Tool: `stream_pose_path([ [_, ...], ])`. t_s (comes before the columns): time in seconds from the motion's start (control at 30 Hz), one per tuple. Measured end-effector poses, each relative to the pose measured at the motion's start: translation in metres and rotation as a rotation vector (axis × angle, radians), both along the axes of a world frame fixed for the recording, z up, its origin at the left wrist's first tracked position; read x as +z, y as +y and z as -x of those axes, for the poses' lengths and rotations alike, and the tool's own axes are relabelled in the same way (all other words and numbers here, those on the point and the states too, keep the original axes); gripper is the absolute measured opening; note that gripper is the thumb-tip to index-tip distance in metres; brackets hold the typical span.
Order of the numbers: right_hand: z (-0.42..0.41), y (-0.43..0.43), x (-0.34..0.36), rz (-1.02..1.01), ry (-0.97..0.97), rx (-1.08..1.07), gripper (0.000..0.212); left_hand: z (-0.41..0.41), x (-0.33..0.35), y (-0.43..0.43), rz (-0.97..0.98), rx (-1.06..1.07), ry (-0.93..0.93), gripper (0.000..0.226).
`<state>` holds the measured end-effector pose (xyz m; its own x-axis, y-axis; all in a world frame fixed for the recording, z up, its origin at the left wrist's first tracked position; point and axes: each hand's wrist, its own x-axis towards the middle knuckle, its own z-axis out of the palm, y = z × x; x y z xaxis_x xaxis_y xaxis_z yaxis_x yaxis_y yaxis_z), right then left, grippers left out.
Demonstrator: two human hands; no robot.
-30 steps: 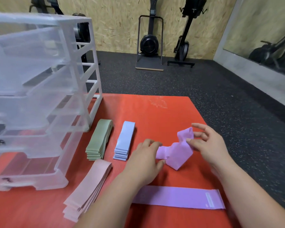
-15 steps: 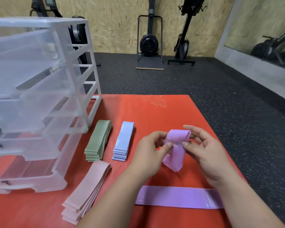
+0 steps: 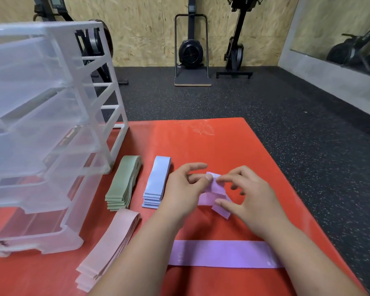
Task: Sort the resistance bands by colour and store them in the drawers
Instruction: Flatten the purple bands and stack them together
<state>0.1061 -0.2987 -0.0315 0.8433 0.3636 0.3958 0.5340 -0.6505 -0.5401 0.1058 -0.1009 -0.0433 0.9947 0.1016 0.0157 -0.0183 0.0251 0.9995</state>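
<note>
Green stack (image 3: 124, 184), blue stack (image 3: 157, 182) and pink stack (image 3: 111, 238) lie sorted beside the drawer unit (image 3: 41, 124); left hand (image 3: 186, 189) and right hand (image 3: 250, 201) pinch a crumpled purple band (image 3: 216, 191) just over the mat (image 3: 201, 146), beyond the flat purple band (image 3: 222, 254); storage appears not yet started.

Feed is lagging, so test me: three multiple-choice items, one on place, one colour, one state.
1. The blue stack lies: A between the green stack and the left hand; B left of the green stack; C under the left hand.
2. The held band is: A pink; B purple; C green.
3. The right hand: A lies flat, empty; B makes an empty fist; C pinches the held band.
A: green flanks it left, hand right. B: purple cloth shows between both hands. C: thumb and fingertip grip it.
</note>
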Motion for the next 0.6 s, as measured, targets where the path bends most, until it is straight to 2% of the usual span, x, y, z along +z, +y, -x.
stream_pose_path([
  [0.13, 0.001, -0.001, -0.001, 0.005, -0.135, -0.068, 0.016, 0.005, 0.000, -0.001, 0.026, -0.037, 0.026, 0.028],
  [0.23, 0.001, -0.004, 0.014, -0.048, -0.176, -0.182, 0.018, 0.007, 0.002, 0.001, 0.006, -0.006, 0.020, 0.022],
  [0.3, 0.003, -0.006, 0.030, -0.201, -0.172, -0.189, 0.022, 0.007, 0.003, 0.003, -0.024, 0.044, -0.006, 0.018],
  [0.37, 0.004, -0.010, 0.047, -0.346, -0.117, -0.195, 0.024, 0.006, 0.003, 0.005, -0.043, 0.091, -0.031, 0.016],
  [0.53, -0.005, -0.023, 0.048, -0.330, 0.084, -0.249, 0.030, 0.007, 0.003, 0.006, -0.128, 0.123, -0.110, 0.017],
  [0.6, -0.004, -0.025, 0.049, -0.446, 0.155, -0.199, 0.031, 0.009, 0.005, 0.005, -0.189, 0.111, -0.138, 0.019],
])
